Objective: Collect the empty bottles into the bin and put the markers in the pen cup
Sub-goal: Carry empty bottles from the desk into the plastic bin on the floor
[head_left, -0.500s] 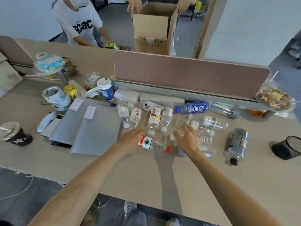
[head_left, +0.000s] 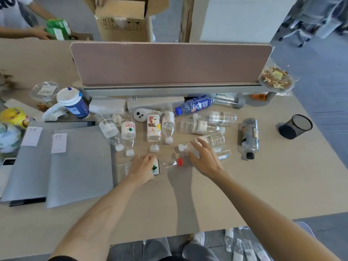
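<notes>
my left fingers (head_left: 148, 158) curl over red-capped bottle (head_left: 165, 164) | my right fingers (head_left: 202, 145) spread, touching white-capped bottle (head_left: 185, 147) | both lying on surface (head_left: 188, 204)

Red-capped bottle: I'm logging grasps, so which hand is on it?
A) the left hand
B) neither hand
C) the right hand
A: the left hand lies over the red-capped bottle, while the right hand is on a white-capped bottle.

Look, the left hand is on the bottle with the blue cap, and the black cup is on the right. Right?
Not quite: the head view shows the left hand on the bottle with the red cap, not blue. The black cup is on the right.
</notes>
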